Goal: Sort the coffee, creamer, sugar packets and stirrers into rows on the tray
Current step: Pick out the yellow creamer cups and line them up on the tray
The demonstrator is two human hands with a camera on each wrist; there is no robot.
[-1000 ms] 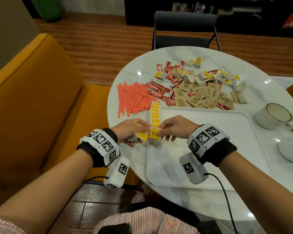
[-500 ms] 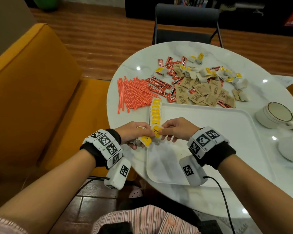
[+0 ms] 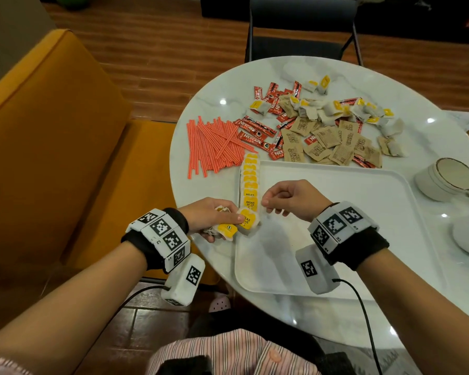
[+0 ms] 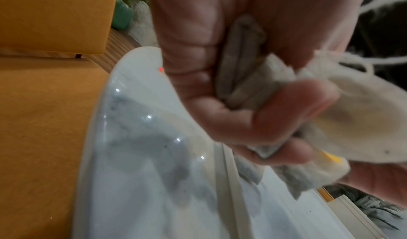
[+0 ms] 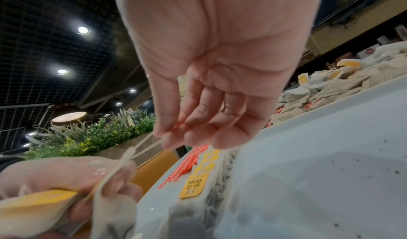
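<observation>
One tray, one cup, two hands.

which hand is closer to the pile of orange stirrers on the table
Left. The left hand sits at the table's near edge, just below the orange stirrers, holding tea bags. The right hand hovers over the tray, across the tea bag row from them.
</observation>
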